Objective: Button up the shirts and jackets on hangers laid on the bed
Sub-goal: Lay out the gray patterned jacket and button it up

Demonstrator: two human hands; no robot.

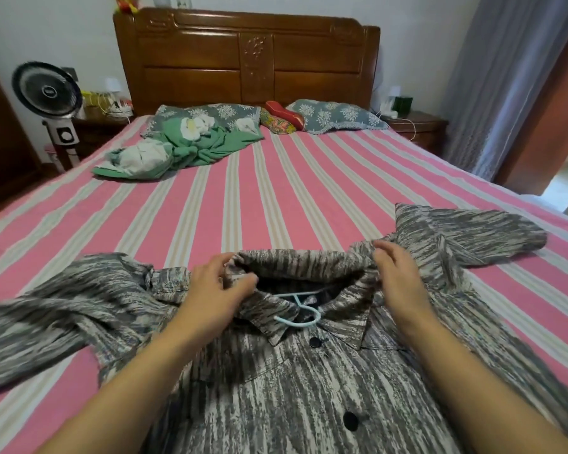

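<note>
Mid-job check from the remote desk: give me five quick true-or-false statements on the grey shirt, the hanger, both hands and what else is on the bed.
1. Both hands hold the collar of the grey shirt. True: left hand and right hand pinch it at either side.
2. The hanger's hook is red. False: the hanger is pale blue.
3. Two dark buttons show down the shirt front. True: upper button, lower button.
4. The bed sheet is plain white. False: the sheet is striped pink.
5. The green cloth lies under the shirt. False: the green cloth lies apart, near the pillows.
</note>
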